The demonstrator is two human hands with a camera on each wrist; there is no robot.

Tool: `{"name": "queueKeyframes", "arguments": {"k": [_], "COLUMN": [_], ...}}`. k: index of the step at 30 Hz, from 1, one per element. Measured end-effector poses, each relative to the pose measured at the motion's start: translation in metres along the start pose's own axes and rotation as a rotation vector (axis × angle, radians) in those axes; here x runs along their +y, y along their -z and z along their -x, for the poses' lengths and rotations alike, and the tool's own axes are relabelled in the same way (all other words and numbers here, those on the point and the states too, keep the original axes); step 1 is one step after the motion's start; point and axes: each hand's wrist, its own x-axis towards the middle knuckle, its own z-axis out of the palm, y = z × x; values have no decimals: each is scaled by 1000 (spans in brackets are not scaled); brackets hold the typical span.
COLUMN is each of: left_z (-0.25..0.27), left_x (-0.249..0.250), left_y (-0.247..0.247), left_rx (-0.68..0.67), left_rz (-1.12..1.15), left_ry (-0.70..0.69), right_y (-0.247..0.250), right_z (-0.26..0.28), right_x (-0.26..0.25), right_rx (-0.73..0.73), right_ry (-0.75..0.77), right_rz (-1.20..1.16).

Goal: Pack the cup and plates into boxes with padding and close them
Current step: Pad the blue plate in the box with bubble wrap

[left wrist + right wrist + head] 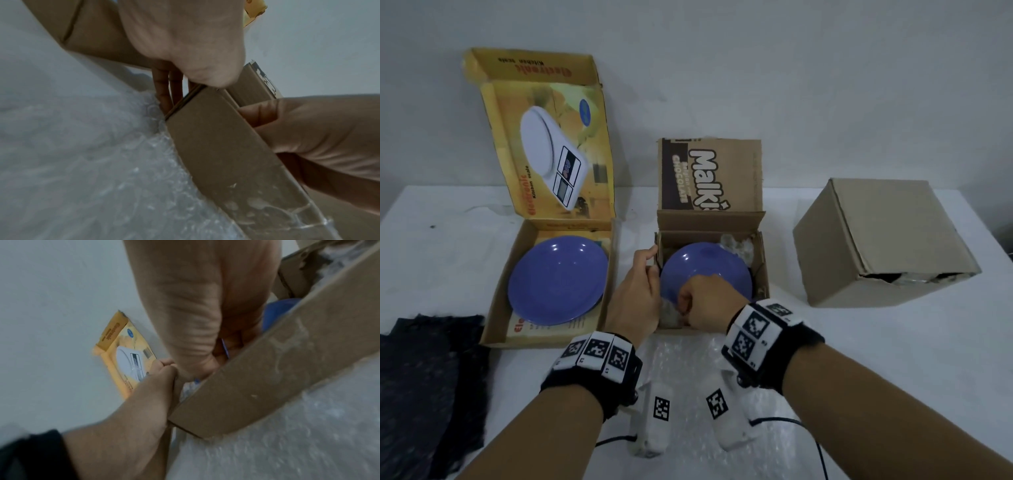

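A blue plate (705, 267) lies in the open brown Malkist box (763, 270) at the table's middle. Its near rim (277, 306) shows in the right wrist view. My left hand (650, 270) grips the box's left wall, thumb over the top edge and fingers (164, 97) down the outside. My right hand (690, 303) is curled inside the front left corner, holding a wad of bubble wrap (670, 315) against the plate's near rim. Another wad (738, 246) sits in the back right corner. A second blue plate (558, 277) lies in the open yellow scale box (500, 308). No cup is in view.
A closed plain cardboard box (876, 240) stands at the right. A bubble wrap sheet (688, 359) lies on the white table under my wrists. Dark foam sheets (424, 377) cover the front left corner. Both open lids stand upright toward the wall.
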Motion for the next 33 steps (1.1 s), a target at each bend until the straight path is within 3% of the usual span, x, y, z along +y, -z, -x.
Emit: {"name": "queueKeyframes", "arguments": {"k": [2,6,11,20,24,29,33], "left_z": [-1,-7,-8,-7,-8,-8,-6], "left_x": [2,5,12,14,10,11,15], "left_y": [1,1,0,-4,-5,-4,-3], "left_rx": [-15,-48,-21,-15,-18,-20,-16], "left_rz": [-13,-13,-34,-80,-60,-67,-80], "left_ry": [7,33,57,31,21,15,37], "right_y": [20,64,50,41,32,24,9], "right_z": [9,33,43,43,42,33,21], "right_x": [11,33,36,45,42,24,19], "right_rx": [-18,-11,-15,11,21,-134,-153], "right_ry": [11,-28,-35,-25,-1,5,-52], "right_rz": [15,366,691,845,799,163,-6]}}
